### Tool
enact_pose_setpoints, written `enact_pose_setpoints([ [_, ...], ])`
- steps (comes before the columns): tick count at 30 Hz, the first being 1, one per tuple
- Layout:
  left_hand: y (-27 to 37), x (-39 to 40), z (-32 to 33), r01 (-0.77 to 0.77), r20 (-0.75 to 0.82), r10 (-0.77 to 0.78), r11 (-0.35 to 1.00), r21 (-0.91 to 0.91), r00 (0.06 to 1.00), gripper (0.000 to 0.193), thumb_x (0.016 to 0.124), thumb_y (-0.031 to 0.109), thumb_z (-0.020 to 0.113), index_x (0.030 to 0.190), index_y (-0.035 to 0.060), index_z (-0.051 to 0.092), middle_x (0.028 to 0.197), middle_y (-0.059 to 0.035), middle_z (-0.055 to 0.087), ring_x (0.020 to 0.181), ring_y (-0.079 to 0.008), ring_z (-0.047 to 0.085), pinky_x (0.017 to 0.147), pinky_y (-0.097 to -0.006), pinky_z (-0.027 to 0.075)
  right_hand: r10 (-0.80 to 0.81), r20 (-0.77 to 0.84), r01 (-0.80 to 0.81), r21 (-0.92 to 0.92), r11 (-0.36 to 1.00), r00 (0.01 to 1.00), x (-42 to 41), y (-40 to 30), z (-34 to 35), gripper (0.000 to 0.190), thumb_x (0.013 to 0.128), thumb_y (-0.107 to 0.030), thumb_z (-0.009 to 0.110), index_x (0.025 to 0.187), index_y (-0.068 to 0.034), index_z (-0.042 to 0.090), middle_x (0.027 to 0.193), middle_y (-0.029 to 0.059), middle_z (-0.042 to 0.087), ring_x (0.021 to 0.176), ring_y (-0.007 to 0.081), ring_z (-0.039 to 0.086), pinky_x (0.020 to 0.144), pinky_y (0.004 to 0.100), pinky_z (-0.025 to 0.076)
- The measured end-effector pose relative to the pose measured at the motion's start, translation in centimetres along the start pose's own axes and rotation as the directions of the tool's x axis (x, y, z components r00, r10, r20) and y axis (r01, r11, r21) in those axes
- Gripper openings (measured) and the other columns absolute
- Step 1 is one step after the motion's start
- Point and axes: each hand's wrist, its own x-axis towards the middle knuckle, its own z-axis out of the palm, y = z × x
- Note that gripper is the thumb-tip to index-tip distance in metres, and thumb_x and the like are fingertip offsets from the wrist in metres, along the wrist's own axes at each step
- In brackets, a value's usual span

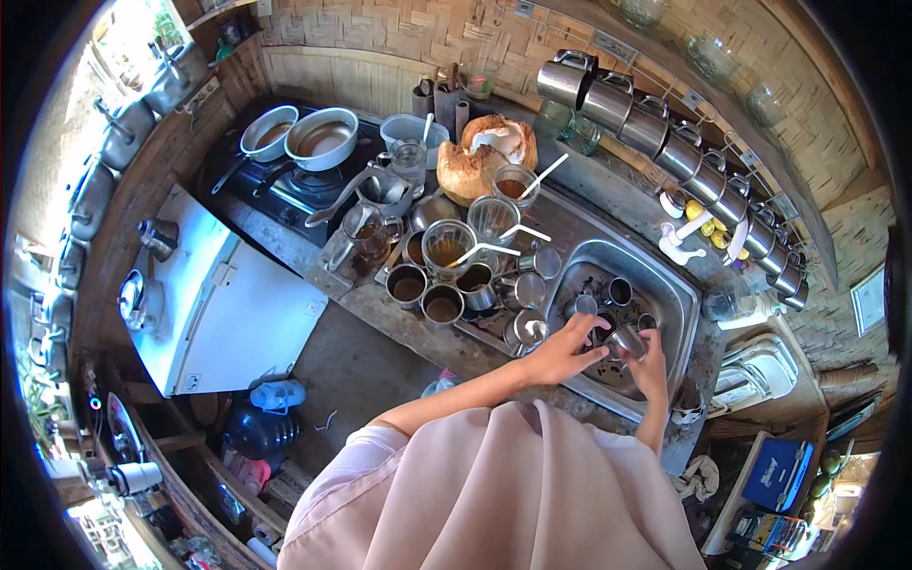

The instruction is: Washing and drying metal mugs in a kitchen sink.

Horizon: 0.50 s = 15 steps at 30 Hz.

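Over the stainless steel sink [682, 285], my right hand [650, 360] grips a small metal cup [627, 343] by its right side. My left hand [573, 349] reaches in from the left, its fingers spread beside the same cup; whether they touch it is unclear. Several metal cups lie in the sink, one of them a dark-mouthed cup [618, 291] behind my hands. Dark bits of residue dot the basin. Left of the basin stand used metal mugs [442, 304] with brown liquid and glasses [448, 246] with straws.
Opened coconuts [470, 173] sit behind the glasses. Two pots [322, 139] rest on the stove at the back left. Steel mugs [645, 127] hang in a row along the wall. A dish rack [759, 370] is right of the sink, a white refrigerator [249, 320] at the left.
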Motion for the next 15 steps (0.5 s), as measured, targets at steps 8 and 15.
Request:
enact_pose_setpoints([
  [8, 1.2, 0.3, -2.5, -0.103, -0.028, 0.101, 0.991, -0.087, 0.995, 0.062, 0.082, 0.028, 0.067, 0.13, 0.0053, 0.034, 0.126, -0.0118, 0.042, 0.109, -0.0229, 0.05, 0.082, -0.0328, 0.045, -0.241, -0.138, 0.274, 0.596, 0.754, 0.961, -1.3, -6.0, 5.1, 0.071, 0.076, -0.001, 0.062, 0.138, -0.004, 0.03, 0.129, 0.0105, 0.044, 0.118, 0.0198, 0.045, 0.1, 0.0329, 0.033],
  [15, 1.6, 1.7, -4.9, -0.37, -0.205, 0.402, 0.911, 0.181, 0.892, 0.047, 0.082, 0.014, 0.063, 0.123, 0.0031, 0.043, 0.114, -0.0167, 0.05, 0.109, -0.0313, 0.051, 0.092, -0.0375, 0.041, -0.217, -0.182, 0.282, 0.537, 0.795, 0.959, -2.2, -10.4, 8.3, 0.079, 0.071, -0.004, 0.069, 0.139, -0.009, 0.03, 0.131, 0.0096, 0.041, 0.119, 0.0223, 0.043, 0.1, 0.0362, 0.035],
])
